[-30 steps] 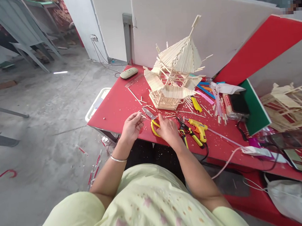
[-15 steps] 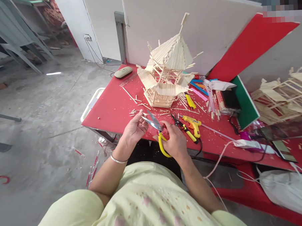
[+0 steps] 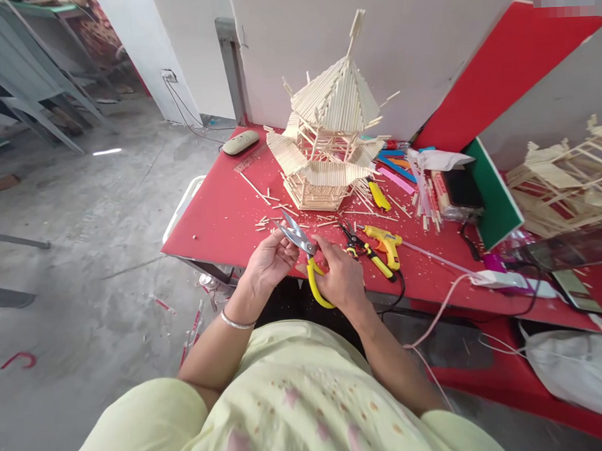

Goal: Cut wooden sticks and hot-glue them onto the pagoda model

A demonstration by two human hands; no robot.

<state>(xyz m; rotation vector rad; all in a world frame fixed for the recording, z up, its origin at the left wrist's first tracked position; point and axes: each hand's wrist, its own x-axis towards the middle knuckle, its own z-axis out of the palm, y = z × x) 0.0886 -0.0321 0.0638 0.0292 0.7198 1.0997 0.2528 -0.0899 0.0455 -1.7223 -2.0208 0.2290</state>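
Observation:
My right hand (image 3: 341, 274) grips a pair of scissors (image 3: 297, 239) with yellow handles, their blades slightly apart and pointing up and left. Beside the blades is my left hand (image 3: 271, 259), palm up, with thumb and fingers curled together near the blade tips. Whatever it pinches is too small or hidden to make out. Both hands are over the front edge of the red table (image 3: 205, 216). Beyond them stands a pagoda-like model (image 3: 323, 171) built of thin wooden sticks, with loose stick pieces (image 3: 264, 224) scattered in front of it.
Right of my hands lie black-and-yellow pliers (image 3: 369, 252) and a yellow glue gun (image 3: 385, 243) with its cord. A yellow cutter (image 3: 378, 194) rests near the model. A beige case (image 3: 241, 143) is at the back left. Another stick model (image 3: 558, 181) stands far right.
The scissors have shifted slightly left and turned more upright, and their blades are closer to my left fingers. My right hand moved a little left. The view has shifted slightly.

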